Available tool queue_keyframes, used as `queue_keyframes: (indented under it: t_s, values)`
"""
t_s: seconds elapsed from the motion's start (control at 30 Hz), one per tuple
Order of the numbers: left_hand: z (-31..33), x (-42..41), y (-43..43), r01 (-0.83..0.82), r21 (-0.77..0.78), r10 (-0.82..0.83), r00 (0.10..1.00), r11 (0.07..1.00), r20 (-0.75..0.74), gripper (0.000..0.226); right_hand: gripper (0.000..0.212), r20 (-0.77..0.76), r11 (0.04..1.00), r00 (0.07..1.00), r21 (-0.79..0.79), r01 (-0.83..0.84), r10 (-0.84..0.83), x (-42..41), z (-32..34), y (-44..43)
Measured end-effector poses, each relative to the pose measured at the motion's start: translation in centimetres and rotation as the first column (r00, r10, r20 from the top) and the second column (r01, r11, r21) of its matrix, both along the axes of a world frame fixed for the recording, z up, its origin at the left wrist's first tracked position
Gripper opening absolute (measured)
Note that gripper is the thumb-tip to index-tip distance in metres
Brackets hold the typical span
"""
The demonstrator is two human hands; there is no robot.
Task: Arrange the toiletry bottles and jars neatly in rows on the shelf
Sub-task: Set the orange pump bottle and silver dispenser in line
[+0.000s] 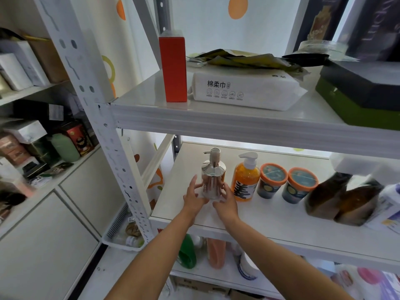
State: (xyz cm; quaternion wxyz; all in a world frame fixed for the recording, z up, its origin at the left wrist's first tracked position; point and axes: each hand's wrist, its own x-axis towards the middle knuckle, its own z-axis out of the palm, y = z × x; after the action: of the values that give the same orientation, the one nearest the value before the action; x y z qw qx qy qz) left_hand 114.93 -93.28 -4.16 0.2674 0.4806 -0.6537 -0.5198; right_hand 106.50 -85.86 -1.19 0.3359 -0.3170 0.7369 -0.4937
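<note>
A shiny silver pump bottle (211,178) stands upright on the white middle shelf (270,215), at the left end of a row. My left hand (193,197) touches its left side with spread fingers, and my right hand (226,201) cups its right side near the base. To its right stand an orange pump bottle (245,180), two orange-lidded jars (271,180) (299,185) and two brown bottles (326,195) (357,204). A white and purple bottle (389,204) sits at the far right edge.
The upper shelf holds a red box (174,69), a white tissue pack (246,92) and dark boxes (363,92). Below are a green bottle (187,251), a pink bottle (216,252) and a white jar. A white post (112,135) stands left; another cluttered shelf lies beyond.
</note>
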Motion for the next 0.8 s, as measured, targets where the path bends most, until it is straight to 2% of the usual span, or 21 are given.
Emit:
queue_keyframes:
  t_s: [0.07,0.17,0.23,0.43,0.57,0.8]
  values:
    - [-0.1,-0.4,-0.5,0.002,0.002,-0.002,0.997,1.000,0.073,0.072,0.051,0.045,0.997,0.996,-0.011,0.082,-0.082,0.4,-0.2,0.1]
    - [0.1,-0.7,-0.7,-0.001,0.057,-0.001,0.999,0.998,0.045,0.059,0.045,0.110,0.984,0.978,-0.014,0.180,-0.177,1.0,-0.3,0.3]
    - [0.4,-0.7,-0.5,0.025,0.060,-0.025,1.000,0.998,0.007,0.057,0.045,0.111,0.986,0.980,-0.016,0.168,-0.166,1.2,-0.4,0.4]
    - [1.6,0.0,0.3,0.001,0.040,0.003,0.995,0.999,-0.100,0.053,0.061,0.061,1.000,0.998,-0.008,0.021,-0.020,0.2,0.3,0.4]
    - [2.2,0.0,0.9,-0.025,0.063,0.034,0.988,0.998,-0.153,0.050,0.064,0.100,1.000,0.995,-0.006,-0.013,0.014,-0.1,0.6,0.7]
    - [2.1,-0.6,1.2,-0.146,-0.017,0.145,0.988,0.989,-0.057,0.047,0.059,0.188,0.996,0.978,0.014,0.083,-0.084,0.5,-0.4,0.8]
